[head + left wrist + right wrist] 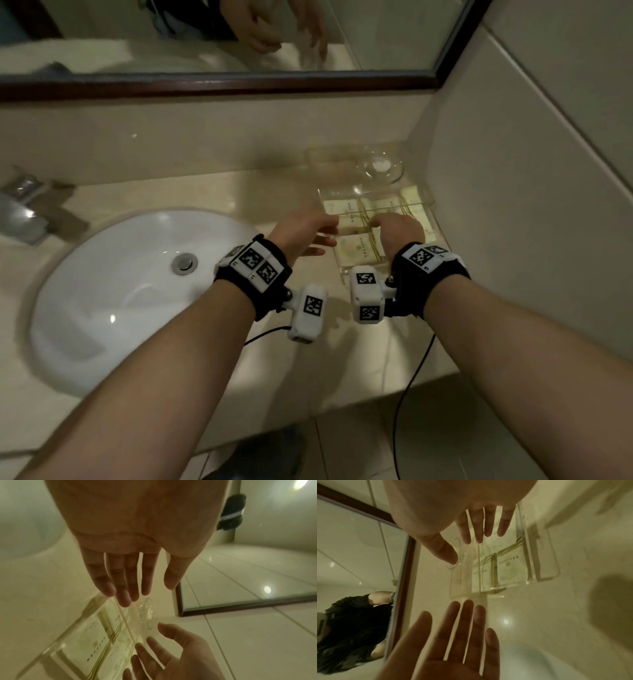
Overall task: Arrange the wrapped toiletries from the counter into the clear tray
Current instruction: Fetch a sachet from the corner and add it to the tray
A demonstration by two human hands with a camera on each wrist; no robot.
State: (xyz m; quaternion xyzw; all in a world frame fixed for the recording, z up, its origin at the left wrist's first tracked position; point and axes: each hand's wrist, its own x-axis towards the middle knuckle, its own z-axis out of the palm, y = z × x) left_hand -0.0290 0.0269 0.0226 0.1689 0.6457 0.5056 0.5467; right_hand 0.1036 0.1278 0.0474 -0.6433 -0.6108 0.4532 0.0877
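The clear tray [434,219] stands on the counter at the right, against the wall. Several cream wrapped packets [356,248] lie flat inside it in rows. My left hand [329,236] reaches to the tray's left edge with straight fingers and holds nothing. My right hand [400,229] hovers over the packets, also empty. In the left wrist view the left hand [145,595] is spread above the tray [68,632] and packets [96,642]. The right wrist view has the right hand [464,550] over the tray [547,566] and packets [511,566], facing the left hand [462,615].
A white sink [120,291] fills the counter's left, with a chrome faucet [24,209] behind it. A round glass dish [380,168] sits at the tray's far end. A framed mirror [205,41] hangs above; a tiled wall [513,205] bounds the right.
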